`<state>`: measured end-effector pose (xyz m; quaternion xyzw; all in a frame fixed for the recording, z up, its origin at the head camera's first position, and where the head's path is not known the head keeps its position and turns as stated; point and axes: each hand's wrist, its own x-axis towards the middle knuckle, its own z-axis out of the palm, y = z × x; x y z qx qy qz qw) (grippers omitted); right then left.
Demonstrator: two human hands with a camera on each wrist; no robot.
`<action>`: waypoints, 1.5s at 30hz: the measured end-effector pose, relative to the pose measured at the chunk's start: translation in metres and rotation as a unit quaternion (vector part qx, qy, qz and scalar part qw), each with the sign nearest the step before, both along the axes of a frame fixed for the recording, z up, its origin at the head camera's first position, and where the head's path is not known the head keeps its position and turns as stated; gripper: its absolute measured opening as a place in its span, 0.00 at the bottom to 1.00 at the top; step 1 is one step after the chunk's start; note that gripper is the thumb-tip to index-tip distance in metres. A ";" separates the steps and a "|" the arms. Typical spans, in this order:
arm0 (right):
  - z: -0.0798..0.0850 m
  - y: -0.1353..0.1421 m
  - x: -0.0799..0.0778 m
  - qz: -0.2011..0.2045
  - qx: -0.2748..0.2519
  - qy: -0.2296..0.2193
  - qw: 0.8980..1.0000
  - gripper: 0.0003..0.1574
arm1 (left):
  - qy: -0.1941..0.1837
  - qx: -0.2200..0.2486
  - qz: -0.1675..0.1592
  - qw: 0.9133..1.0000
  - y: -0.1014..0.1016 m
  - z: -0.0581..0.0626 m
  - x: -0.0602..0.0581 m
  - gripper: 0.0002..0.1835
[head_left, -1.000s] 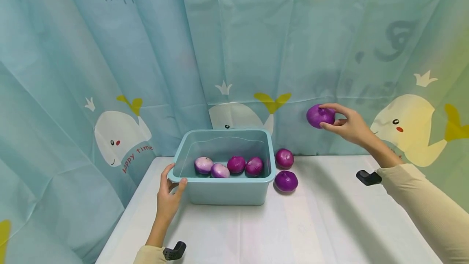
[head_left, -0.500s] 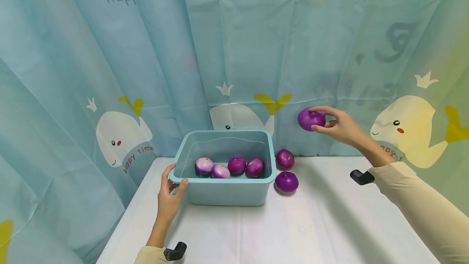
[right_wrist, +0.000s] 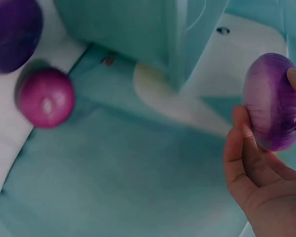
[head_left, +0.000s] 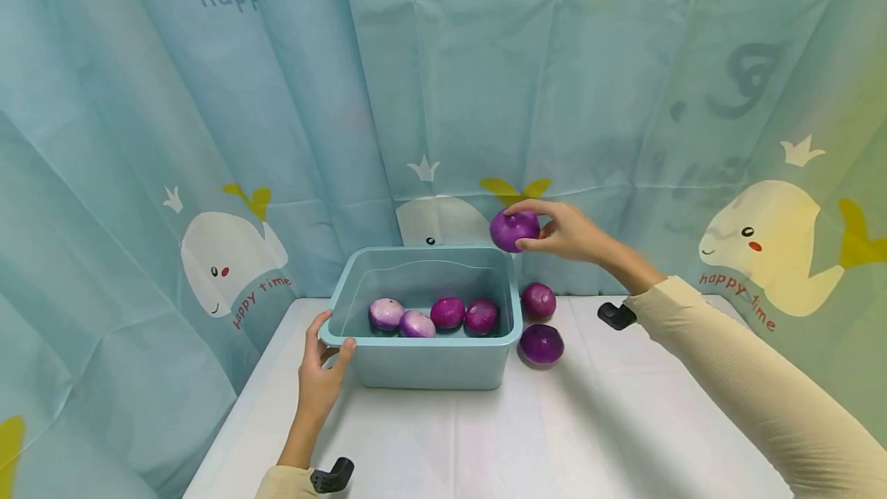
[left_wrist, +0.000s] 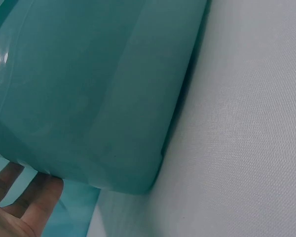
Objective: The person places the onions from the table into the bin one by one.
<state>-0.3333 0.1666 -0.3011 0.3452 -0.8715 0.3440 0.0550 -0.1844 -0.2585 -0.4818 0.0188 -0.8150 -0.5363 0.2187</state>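
Observation:
A purple onion (head_left: pixel 513 231) is pinched between the thumb and fingers of my right hand (head_left: pixel 571 233), raised above the right rear corner of a light blue plastic bin (head_left: pixel 430 364). In the right wrist view the held onion (right_wrist: pixel 274 101) shows a paler side. My left hand (head_left: pixel 320 376) grips the bin's front left corner, thumb on the rim. Seen from the left wrist, fingers (left_wrist: pixel 42 202) lie against the bin's wall (left_wrist: pixel 98 98). Inside the bin lie two pale purple onions (head_left: pixel 416 323) and two darker ones (head_left: pixel 481 316).
Two more purple onions, one rear (head_left: pixel 538 302) and one front (head_left: pixel 541 345), sit on the white tablecloth (head_left: pixel 443 437) just right of the bin. A blue curtain (head_left: pixel 464 83) printed with whales hangs behind the table. Black wrist mounts (head_left: pixel 617 316) stick out from the sleeves.
My right hand has carried the onion leftward, from over the table's right side to the bin's right rear corner. The left hand and the bin have stayed in place.

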 end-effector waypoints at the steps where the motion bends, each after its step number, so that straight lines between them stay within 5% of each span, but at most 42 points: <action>1: 0.001 -0.007 -0.001 0.007 0.003 -0.001 1.000 0.33 | 0.001 0.000 0.000 1.000 0.000 0.000 0.000 0.35; 21: -0.020 -0.107 -0.017 0.086 0.031 -0.014 0.996 0.31 | 0.007 0.006 0.002 1.000 0.000 0.000 0.000 0.36; 45: -0.034 -0.132 -0.020 0.098 0.079 -0.028 0.992 0.32 | 0.005 0.004 0.005 1.000 0.001 0.002 0.000 0.36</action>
